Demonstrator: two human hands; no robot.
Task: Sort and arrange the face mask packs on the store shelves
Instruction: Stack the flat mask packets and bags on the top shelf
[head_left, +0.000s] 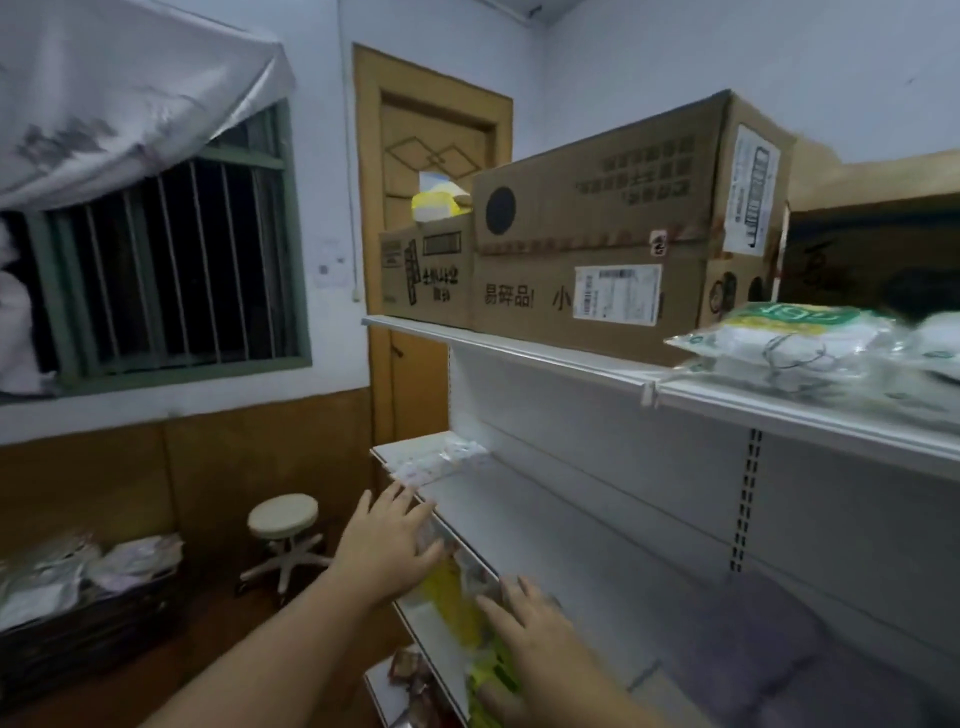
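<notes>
Yellow and clear face mask packs lie at the front edge of a white shelf, partly under my hands. My left hand rests flat on their upper end, fingers straight. My right hand lies flat on their lower end, fingers spread. A white patterned pack lies at the shelf's far left end, just beyond my left fingertips. Green and white packs sit on the top shelf at right. More packs show on a lower shelf. The image is blurred.
Cardboard boxes stand along the top shelf. A dark basket with loose packs sits on the floor at left. A round stool stands near a wooden door. A barred window is at left.
</notes>
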